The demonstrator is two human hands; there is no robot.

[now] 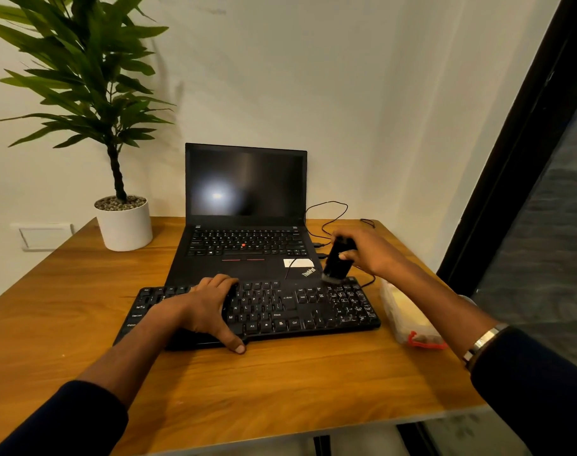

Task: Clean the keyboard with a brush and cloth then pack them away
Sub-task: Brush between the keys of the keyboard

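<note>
Keyboard (280, 307) lies black across the middle of a wooden table (280, 383), its long side running from 9 to 3 o'clock, just in front of an open laptop (244, 225) whose screen is dark.

The left hand (205, 311) rests palm down on the keyboard's left half, fingers spread flat over the keys and the thumb hooked over the near edge at about 6 o'clock of the hand. It grips nothing; it lies open and pressed on the board.

The right hand (366, 251) is closed around a black brush (338, 260), held tilted with its handle toward 1 o'clock. The pale bristles point down and meet the keyboard's far right corner, at 2 o'clock from the keyboard's middle; they look blurred.

At 3 o'clock of the keyboard, just beside its right end, lies a clear bag (409, 319) with a red edge and something yellowish inside; whether that is the cloth cannot be told. A metal bracelet (483, 342) sits on the right wrist.

A potted plant (122, 222) stands at 10 o'clock, at the table's far left. Thin black cables (326, 215) loop at 1 o'clock, right of the laptop.
</note>
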